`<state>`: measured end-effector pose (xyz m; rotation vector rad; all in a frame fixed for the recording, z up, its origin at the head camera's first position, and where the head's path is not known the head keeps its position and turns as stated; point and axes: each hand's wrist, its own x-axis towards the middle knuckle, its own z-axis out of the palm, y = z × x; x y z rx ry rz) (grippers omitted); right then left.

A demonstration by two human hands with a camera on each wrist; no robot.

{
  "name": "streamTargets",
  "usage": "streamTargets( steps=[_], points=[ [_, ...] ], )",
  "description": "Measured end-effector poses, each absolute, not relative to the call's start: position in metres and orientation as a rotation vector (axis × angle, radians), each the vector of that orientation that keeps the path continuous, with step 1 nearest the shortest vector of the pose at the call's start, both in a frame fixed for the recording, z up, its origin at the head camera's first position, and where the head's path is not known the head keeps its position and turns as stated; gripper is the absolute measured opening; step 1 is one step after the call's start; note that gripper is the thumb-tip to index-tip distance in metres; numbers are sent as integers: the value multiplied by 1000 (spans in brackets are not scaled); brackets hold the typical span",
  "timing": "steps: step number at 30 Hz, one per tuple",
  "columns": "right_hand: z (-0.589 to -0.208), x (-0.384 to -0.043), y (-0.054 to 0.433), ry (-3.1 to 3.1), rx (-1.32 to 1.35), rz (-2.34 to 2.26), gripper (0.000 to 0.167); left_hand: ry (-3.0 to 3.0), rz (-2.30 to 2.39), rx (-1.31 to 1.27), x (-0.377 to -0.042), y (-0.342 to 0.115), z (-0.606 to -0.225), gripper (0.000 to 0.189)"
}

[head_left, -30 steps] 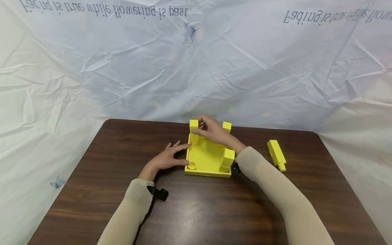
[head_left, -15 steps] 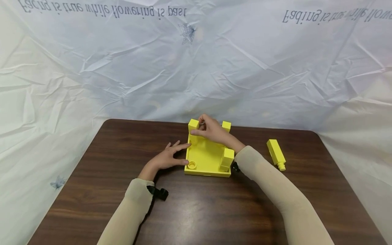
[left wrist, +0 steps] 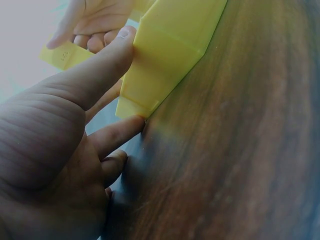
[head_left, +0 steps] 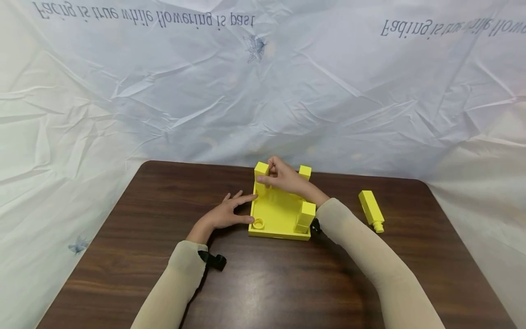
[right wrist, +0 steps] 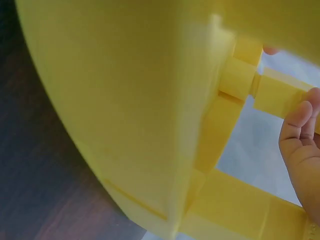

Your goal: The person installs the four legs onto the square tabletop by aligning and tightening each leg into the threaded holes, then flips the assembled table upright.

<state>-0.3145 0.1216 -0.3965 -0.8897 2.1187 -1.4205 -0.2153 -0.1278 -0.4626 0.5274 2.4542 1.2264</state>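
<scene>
A yellow square base (head_left: 279, 212) with a raised rim lies on the table, square legs standing at three of its corners. My right hand (head_left: 289, 178) grips the far-left leg (head_left: 261, 170) between thumb and fingers; the right wrist view shows that leg (right wrist: 277, 92) meeting its corner block. With fingers spread, my left hand (head_left: 223, 214) rests against the base's left edge; its thumb and a fingertip touch the yellow wall (left wrist: 160, 55) in the left wrist view. A round socket (head_left: 258, 224) shows at the near-left corner, beside the left thumb. The right forearm passes close behind the near-right leg (head_left: 306, 214).
A loose yellow leg (head_left: 371, 208) with a narrower, ridged end lies on the brown table (head_left: 255, 283) to the right. The far-right leg (head_left: 305, 172) stands behind my right hand. A pale, wrinkled printed sheet (head_left: 205, 91) hangs beyond the table's far edge.
The far-left leg has turned about its upright axis in my right hand, so its top now sits at an angle. My left hand has stayed at the base's left edge.
</scene>
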Motion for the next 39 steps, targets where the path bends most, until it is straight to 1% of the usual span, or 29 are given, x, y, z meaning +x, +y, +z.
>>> streamTargets(
  steps=[8, 9, 11, 13, 15, 19, 23, 27, 32, 34, 39],
  points=[
    [-400, -313, 123, 2043, -801, -1483, 53, 2456, 1222, 533, -214, -127, -463, 77],
    [-400, -313, 123, 2053, -800, -1479, 55, 2456, 1222, 534, -214, -127, -463, 77],
    [-401, -314, 122, 2077, -815, -1457, 66, 2457, 1223, 537, -213, -127, -463, 77],
    [-401, -314, 122, 2124, -850, -1417, 71, 2455, 1227, 539, -213, -127, -463, 77],
    [-402, -315, 122, 2175, -899, -1372, 67, 2454, 1230, 539, -213, -127, -463, 77],
    [-404, -314, 122, 2269, -960, -1307, 48, 2450, 1231, 538, -213, -127, -464, 77],
    [-403, -312, 121, 2313, -948, -1304, 42, 2450, 1234, 531, -213, -127, -464, 78],
    [-403, -311, 120, 2331, -940, -1308, 43, 2451, 1240, 522, -213, -127, -463, 77],
    [-401, -310, 121, 2305, -937, -1301, 37, 2448, 1241, 528, -213, -127, -463, 77],
    [-401, -310, 121, 2289, -922, -1303, 41, 2446, 1245, 531, -213, -127, -464, 77],
    [-402, -311, 122, 2185, -931, -1372, 56, 2440, 1258, 527, -213, -128, -464, 77]
  ],
)
